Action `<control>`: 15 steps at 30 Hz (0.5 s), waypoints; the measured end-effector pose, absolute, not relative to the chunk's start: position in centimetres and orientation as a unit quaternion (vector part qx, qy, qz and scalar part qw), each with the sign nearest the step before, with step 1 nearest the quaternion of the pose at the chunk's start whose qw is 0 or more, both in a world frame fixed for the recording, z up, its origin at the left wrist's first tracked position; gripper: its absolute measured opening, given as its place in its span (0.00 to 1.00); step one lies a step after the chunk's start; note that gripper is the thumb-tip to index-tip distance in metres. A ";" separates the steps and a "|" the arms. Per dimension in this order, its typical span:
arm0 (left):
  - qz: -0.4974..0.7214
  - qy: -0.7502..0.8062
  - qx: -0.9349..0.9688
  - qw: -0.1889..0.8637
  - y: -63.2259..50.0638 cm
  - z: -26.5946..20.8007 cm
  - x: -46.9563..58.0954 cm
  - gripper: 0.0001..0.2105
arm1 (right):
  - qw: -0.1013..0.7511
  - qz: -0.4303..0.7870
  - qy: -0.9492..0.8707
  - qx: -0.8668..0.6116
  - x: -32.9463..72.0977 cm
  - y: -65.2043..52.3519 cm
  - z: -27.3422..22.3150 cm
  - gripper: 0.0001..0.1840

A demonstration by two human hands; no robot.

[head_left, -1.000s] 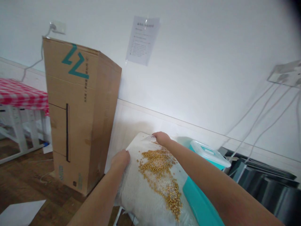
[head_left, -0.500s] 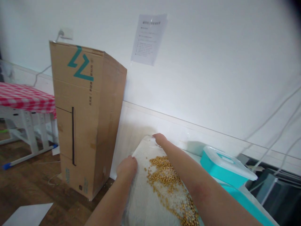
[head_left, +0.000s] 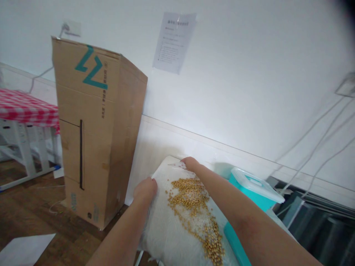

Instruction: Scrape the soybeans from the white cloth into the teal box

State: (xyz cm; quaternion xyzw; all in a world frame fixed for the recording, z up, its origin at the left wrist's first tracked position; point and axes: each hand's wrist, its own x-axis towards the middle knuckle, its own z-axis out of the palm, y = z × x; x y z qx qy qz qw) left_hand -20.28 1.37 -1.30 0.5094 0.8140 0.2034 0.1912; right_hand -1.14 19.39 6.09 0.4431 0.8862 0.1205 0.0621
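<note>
Between my arms lies a white, fuzzy-looking cloth (head_left: 162,229), with yellow soybeans (head_left: 188,194) heaped toward the far end and trailing down to the near right. Small white grains are mixed among the beans. My left hand (head_left: 145,190) is closed on the cloth's left edge, thumb on top. At the far right edge, my right hand (head_left: 190,163) grips the cloth with bent fingers, most of them hidden beneath it. The cloth sags between the two hands, and its frayed near-left edge hangs over the floor. Whether something supports it from below I cannot tell.
A tall cardboard box (head_left: 85,147) stands against the wall at left. A turquoise container with a whitish lid (head_left: 256,186) sits to the right, near dark panels (head_left: 318,218) and hanging cables. A table with a red-checked cloth (head_left: 27,112) is far left; paper (head_left: 27,249) lies on the floor.
The view has shifted slightly right and down. Both hands keep their hold on the cloth. Its near-left edge now shows with floor under it, and the soybeans lie a little closer together.
</note>
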 end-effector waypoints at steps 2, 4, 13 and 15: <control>0.208 0.814 0.509 0.189 1.5 -1.4 -20.4 0.24 | 0.067 0.122 0.885 0.445 -0.5 18.8 6.4 0.22; 0.207 0.814 0.509 0.189 1.7 -1.6 -20.4 0.24 | 0.071 0.122 0.883 0.449 0.1 18.2 6.7 0.23; 0.194 0.805 0.533 0.176 1.8 -1.5 -20.5 0.26 | 0.085 0.109 0.878 0.458 2.5 15.8 8.0 0.23; 0.193 0.801 0.539 0.172 2.0 -1.7 -20.5 0.26 | 0.089 0.108 0.877 0.459 3.0 15.2 8.5 0.24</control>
